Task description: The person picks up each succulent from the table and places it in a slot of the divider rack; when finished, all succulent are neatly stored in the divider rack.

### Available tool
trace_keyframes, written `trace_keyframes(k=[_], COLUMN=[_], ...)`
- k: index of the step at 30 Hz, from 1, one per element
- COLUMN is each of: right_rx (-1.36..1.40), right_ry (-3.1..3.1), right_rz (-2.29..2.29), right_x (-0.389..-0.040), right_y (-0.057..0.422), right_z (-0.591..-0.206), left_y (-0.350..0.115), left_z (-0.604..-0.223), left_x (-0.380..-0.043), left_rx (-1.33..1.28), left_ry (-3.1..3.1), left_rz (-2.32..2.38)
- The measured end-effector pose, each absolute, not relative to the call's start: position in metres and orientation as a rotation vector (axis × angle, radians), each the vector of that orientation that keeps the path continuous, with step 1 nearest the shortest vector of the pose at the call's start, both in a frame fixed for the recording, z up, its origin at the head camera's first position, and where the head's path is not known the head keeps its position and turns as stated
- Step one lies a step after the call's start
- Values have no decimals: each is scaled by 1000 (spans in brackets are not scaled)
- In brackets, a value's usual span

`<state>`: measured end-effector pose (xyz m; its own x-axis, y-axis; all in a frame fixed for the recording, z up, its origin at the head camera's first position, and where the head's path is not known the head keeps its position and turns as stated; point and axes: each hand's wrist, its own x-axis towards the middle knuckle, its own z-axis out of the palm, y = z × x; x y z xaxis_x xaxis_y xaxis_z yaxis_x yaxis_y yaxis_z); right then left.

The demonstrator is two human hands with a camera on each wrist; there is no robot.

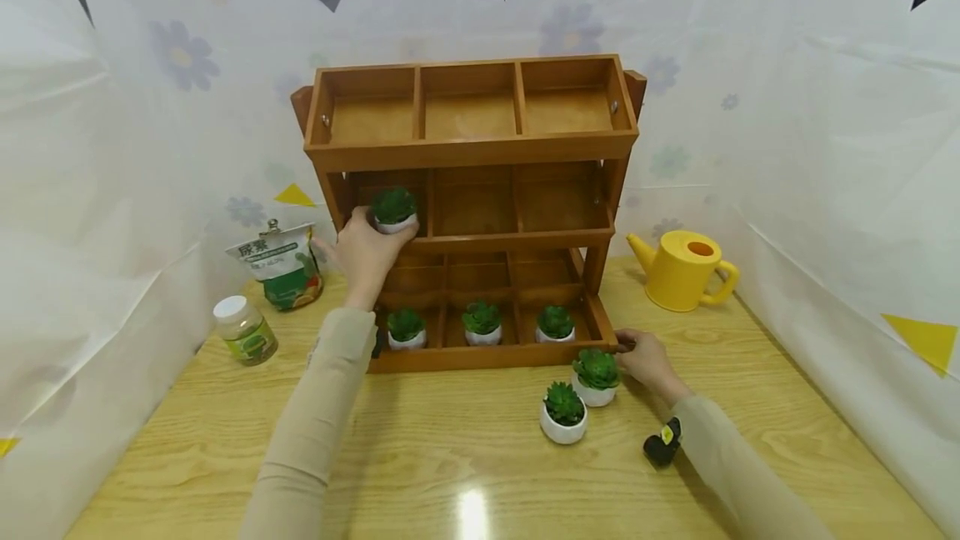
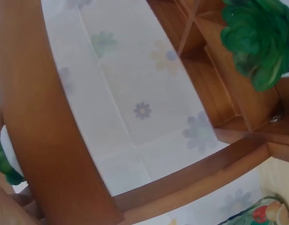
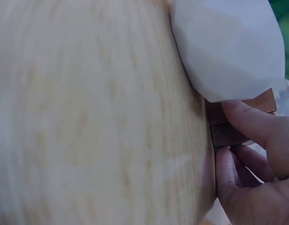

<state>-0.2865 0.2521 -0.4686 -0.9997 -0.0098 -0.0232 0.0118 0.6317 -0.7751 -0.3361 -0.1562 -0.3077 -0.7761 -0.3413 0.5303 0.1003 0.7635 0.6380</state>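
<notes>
Left hand grasping potted succulent by white pot, at middle tier's left compartment of wooden rack; whether resting, cannot tell. Right hand gripping rack's lower right corner. Pot probably light, stiff, perhaps slippery; leaves likely flexible; best held by pot sides.

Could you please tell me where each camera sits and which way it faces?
Head: on the head, facing forward and down at the wooden rack; left hand, right hand and sleeves show.
Left wrist: on that wrist, facing the rack and floral sheet; part of the left hand shows at lower left.
Right wrist: on that wrist, facing the table and a white pot; right-hand fingers show.
Head and right wrist both show the right hand at the rack's lower corner.
</notes>
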Motion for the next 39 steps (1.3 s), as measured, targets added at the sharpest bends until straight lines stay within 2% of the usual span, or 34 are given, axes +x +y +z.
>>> trace_keyframes(k=[22, 32, 39], right_rx=[-35, -41, -44], right_ry=[2840, 2851, 2855], right_rz=[-1301, -1314, -1292], right_x=[-285, -288, -289], right_y=[252, 255, 256], right_z=[-471, -472, -472], left_y=[-155, -139, -97], left_z=[-308, -320, -351], left_x=[-311, -275, -246], left_rx=[35, -258, -676], left_ry=[-2212, -2102, -2291], left_rz=[-912, -916, -1011])
